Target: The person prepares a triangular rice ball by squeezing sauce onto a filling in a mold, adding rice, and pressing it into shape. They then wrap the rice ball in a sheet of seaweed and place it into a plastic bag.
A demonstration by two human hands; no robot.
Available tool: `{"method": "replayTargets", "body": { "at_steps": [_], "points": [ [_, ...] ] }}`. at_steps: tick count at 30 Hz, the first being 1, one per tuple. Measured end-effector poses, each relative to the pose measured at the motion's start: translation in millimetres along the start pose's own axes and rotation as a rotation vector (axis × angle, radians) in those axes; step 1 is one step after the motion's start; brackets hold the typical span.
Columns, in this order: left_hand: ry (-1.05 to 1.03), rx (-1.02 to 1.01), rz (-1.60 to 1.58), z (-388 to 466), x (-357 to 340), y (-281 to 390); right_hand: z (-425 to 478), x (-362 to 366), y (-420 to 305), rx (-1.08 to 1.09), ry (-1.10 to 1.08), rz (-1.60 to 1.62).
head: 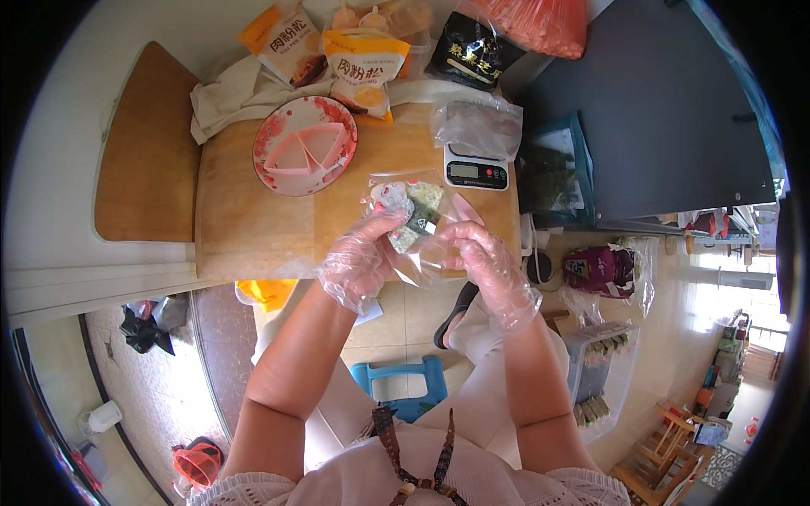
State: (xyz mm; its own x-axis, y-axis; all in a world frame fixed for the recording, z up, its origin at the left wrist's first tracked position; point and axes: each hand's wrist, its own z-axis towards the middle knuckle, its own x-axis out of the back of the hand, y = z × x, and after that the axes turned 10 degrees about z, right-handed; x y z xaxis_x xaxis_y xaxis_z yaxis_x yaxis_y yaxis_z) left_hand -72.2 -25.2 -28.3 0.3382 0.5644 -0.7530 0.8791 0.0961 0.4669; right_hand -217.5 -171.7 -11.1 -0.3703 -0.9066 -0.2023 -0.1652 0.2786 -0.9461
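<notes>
A rice ball with a dark seaweed band (pixel 423 218) lies inside a clear printed plastic bag (pixel 436 259), held over the front edge of the wooden table (pixel 253 243). My left hand (pixel 367 253), in a clear disposable glove, grips the bag's left side with the thumb on top. My right hand (pixel 484 265), gloved alike, has its curled fingertips at the bag's right side; whether they pinch the film is unclear. Behind, to the left, pink triangular moulds (pixel 307 152) rest on a floral plate (pixel 269 180). A digital kitchen scale (pixel 478 174) stands back right, partly under a plastic bag (pixel 478 129).
Food pouches (pixel 370 69) and a black packet (pixel 474 50) stand along the table's back. A green-edged bag (pixel 557 171) lies beside a dark cabinet (pixel 645 114) at right. On the floor are a blue stool (pixel 402 386) and a clear bin of wrapped items (pixel 601 379).
</notes>
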Motion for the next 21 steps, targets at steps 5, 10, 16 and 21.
{"method": "replayTargets", "body": {
  "at_steps": [5,10,16,21],
  "points": [
    [-0.007,0.002,0.000,3,1,-2,-3,-4,2,0.001,-0.193,0.442],
    [-0.013,-0.036,0.056,3,-5,1,-2,-8,-19,0.113,-0.153,-0.140],
    [-0.037,-0.022,0.149,8,2,-5,3,-9,-10,0.296,-0.009,-0.553],
    [-0.073,-0.006,0.159,5,-2,-9,6,-10,-5,0.281,0.062,-0.420]
  ]
}}
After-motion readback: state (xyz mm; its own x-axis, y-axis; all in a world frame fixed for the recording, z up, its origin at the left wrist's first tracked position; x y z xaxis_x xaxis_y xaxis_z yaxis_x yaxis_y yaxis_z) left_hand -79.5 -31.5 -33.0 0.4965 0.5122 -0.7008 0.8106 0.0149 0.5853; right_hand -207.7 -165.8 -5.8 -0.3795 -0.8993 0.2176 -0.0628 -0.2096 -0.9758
